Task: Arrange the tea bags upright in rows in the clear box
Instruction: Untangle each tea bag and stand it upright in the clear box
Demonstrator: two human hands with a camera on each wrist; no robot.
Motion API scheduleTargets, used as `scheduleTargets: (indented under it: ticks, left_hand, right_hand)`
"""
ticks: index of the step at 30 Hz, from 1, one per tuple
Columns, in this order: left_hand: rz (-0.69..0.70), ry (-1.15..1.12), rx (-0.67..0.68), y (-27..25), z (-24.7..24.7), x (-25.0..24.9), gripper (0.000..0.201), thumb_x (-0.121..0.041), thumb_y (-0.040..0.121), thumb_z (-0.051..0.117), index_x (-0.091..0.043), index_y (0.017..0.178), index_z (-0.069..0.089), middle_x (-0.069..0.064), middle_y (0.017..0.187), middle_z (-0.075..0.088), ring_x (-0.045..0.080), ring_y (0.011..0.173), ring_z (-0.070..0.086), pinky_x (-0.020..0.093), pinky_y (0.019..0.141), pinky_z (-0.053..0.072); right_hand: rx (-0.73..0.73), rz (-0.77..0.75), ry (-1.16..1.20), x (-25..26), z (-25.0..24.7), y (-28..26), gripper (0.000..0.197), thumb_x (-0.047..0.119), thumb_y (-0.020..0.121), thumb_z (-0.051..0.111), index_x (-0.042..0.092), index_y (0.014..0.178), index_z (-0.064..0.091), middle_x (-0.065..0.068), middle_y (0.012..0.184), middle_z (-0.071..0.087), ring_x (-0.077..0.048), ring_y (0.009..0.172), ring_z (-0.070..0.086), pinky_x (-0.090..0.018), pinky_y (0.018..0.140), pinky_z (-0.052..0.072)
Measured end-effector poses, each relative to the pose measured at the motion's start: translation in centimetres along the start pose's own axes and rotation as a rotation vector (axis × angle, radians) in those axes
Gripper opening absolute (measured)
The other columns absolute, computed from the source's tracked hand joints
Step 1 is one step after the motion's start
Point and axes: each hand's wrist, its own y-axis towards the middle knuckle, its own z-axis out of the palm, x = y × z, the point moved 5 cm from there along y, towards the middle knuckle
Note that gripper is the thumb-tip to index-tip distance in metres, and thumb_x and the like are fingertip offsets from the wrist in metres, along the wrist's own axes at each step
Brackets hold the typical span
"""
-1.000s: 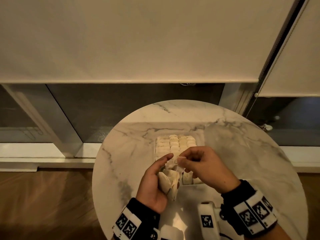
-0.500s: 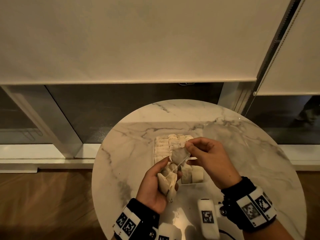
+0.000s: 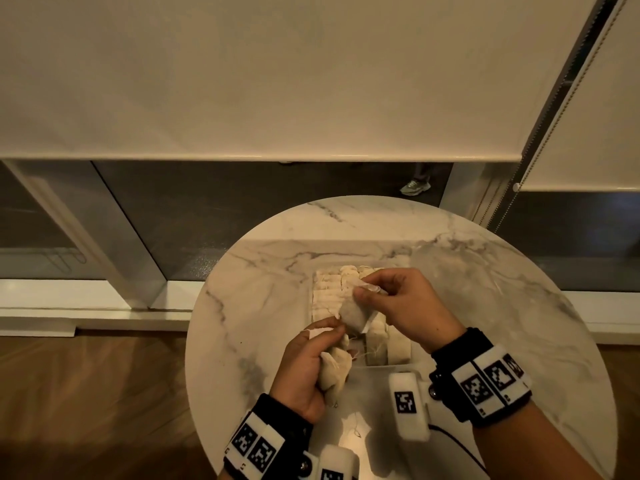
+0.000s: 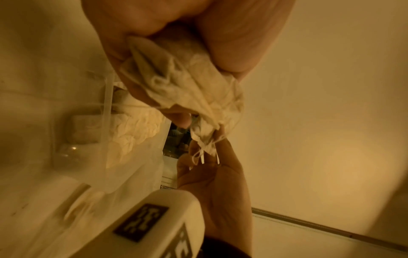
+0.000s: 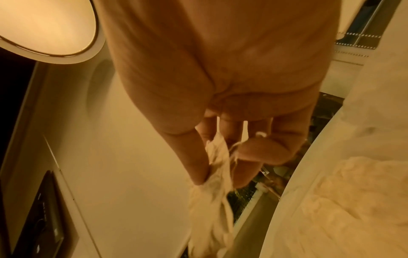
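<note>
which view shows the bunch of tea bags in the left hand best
The left wrist view: the bunch of tea bags fills it, gripped by the left hand. The head view shows it small. The right wrist view shows it blurred.

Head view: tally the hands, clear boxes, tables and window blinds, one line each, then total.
Hands: 2, left hand and right hand
Clear box: 1
Table: 1
Blinds: 2, wide blind and narrow blind
Total: 6
</note>
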Motion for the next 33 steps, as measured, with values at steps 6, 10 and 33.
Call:
scheduleTargets:
  ticks: [6, 10, 33]
  left_hand:
    - [0.025, -0.055, -0.194, 0.9, -4.2, -2.0, 0.019, -0.005, 0.092, 0.055, -0.012, 0.105, 0.067, 0.004, 0.071, 0.064, 0.019, 0.059, 0.057, 0.021, 0.04, 0.042]
    - [0.012, -0.178, -0.26, 1.4, -6.7, -2.9, 0.017, -0.006, 0.092, 0.054, -0.015, 0.101, 0.065, 0.002, 0.074, 0.06, 0.019, 0.057, 0.058, 0.019, 0.04, 0.041]
    - [0.017, -0.235, -0.259, 1.6, -8.0, -3.3, 0.016, -0.007, 0.092, 0.052, -0.014, 0.1, 0.065, 0.004, 0.075, 0.058, 0.017, 0.051, 0.06, 0.018, 0.039, 0.041]
  right_hand:
    - [0.044, 0.017, -0.333, -2.2, 0.6, 3.0, 0.002, 0.022, 0.085, 0.08, 0.02, 0.086, 0.079, 0.004, 0.079, 0.074, -0.007, 0.069, 0.064, -0.029, 0.065, 0.053]
    - [0.357, 0.136, -0.609, -3.5, 3.5, 3.3, 0.01, 0.017, 0.09, 0.074, 0.016, 0.099, 0.077, 0.0, 0.087, 0.071, -0.006, 0.056, 0.061, -0.021, 0.053, 0.051]
    - [0.46, 0.368, -0.795, -5.0, 6.3, 6.7, 0.007, 0.014, 0.089, 0.074, 0.014, 0.095, 0.07, 0.003, 0.063, 0.066, -0.016, 0.065, 0.066, -0.023, 0.056, 0.055]
